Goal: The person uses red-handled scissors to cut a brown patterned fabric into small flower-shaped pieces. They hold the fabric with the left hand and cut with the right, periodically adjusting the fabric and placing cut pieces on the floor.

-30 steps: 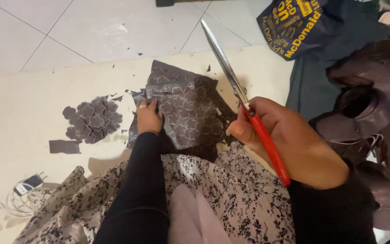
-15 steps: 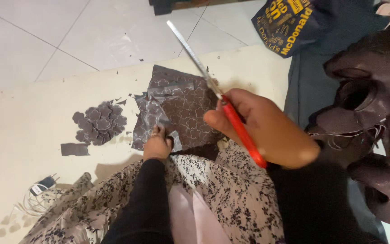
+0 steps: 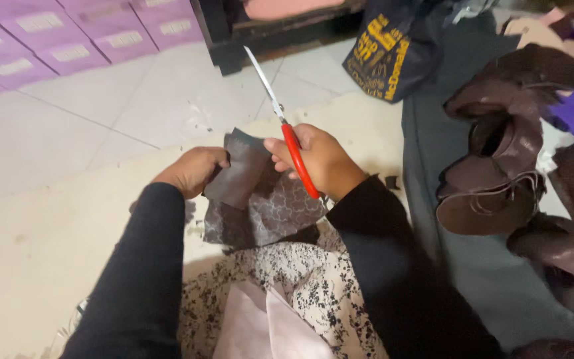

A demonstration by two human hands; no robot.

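Scissors with red handles and long steel blades (image 3: 287, 143) sit in the right hand (image 3: 323, 159), fingers closed round the handles, blades shut and pointing to eleven o'clock, clear of the cloth; the left hand (image 3: 191, 171) pinches the nine o'clock edge of a dark brown patterned fabric piece (image 3: 260, 199), lifted over the lap; judged a repositioning step between cuts; next the blades must open and meet the fabric edge; brown leather boots (image 3: 499, 159) lie at three o'clock.

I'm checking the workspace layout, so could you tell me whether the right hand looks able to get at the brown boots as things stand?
Probably yes, once freed: the right hand grips red-handled scissors, and the brown boots lie to its right on grey cloth with nothing between.
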